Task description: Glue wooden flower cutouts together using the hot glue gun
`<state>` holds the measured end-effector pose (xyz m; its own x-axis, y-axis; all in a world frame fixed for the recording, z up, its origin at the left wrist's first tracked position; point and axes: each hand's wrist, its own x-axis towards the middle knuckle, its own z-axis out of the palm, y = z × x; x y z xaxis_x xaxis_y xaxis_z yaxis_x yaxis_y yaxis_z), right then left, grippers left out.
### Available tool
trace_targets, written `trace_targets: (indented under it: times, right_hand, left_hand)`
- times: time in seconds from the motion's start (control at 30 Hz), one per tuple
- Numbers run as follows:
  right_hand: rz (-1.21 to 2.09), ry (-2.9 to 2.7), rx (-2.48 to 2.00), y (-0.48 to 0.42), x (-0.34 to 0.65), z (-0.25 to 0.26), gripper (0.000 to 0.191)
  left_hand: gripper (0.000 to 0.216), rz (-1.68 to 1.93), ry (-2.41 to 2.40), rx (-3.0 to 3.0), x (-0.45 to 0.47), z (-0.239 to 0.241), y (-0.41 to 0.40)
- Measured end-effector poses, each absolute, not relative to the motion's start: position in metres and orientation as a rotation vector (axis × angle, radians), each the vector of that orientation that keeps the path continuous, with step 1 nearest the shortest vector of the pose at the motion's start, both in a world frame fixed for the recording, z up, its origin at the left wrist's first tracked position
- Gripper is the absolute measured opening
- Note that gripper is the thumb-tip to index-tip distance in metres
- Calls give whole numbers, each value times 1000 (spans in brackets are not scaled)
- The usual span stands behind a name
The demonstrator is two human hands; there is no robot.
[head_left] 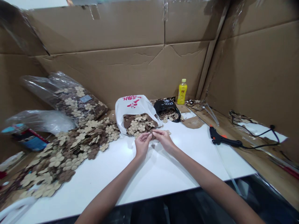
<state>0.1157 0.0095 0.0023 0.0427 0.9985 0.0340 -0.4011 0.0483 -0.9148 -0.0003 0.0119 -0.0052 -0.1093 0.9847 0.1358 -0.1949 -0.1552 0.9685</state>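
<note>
Dark brown flower-shaped cut-out (153,134) is sitting just above the white table (163,174), gripped between two bare hands. Its scalloped petals are mostly hidden, and it is showing no clear long axis. Both hands are nearly closed, with the right hand (164,140) pinching the piece from one side and the left hand (142,144) closing on it from the other. Exactly how the fingers are placed is too small to tell.

Beige and brown cut-outs, too many to count, are lying in one wide pile (79,146) left of the hands. More are filling one white plastic carrier bag (133,107) just beyond the fingertips, one clear plastic bag (79,105) and one black bag (167,107). One yellow bottle (182,91) is standing behind them, and one black glue gun (224,138) is lying to the right.
</note>
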Motion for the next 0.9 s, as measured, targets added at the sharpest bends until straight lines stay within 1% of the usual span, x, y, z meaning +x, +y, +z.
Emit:
trace_targets:
  times: [0.2, 0.3, 0.43, 0.57, 0.73, 0.8, 0.9]
  right_hand:
    - [1373, -1076, -863, 7, 118, 3, 33]
    - [1344, -1068, -886, 8, 120, 5, 35]
    - [1283, -1019, -943, 10, 124, 7, 33]
    - [1203, -1009, -1032, 12, 132, 11, 33]
    - [1156, -1050, -1031, 9, 134, 15, 32]
    - [1191, -1092, -1016, 7, 133, 18, 31]
    - [1371, -1204, -970, 8, 126, 27, 29]
  left_hand:
    - [34, 1447, 1019, 1093, 0, -3, 10]
    - [33, 1446, 990, 1097, 1, 0, 8]
    - [34, 1458, 1032, 1072, 0, 3, 6]
    - [30, 1392, 1115, 1059, -2, 1, 7]
    - [27, 1298, 1101, 1144, -1, -3, 8]
    - [23, 1266, 1096, 1208, 0, -5, 8]
    - [17, 1246, 1097, 1313, 0, -9, 10]
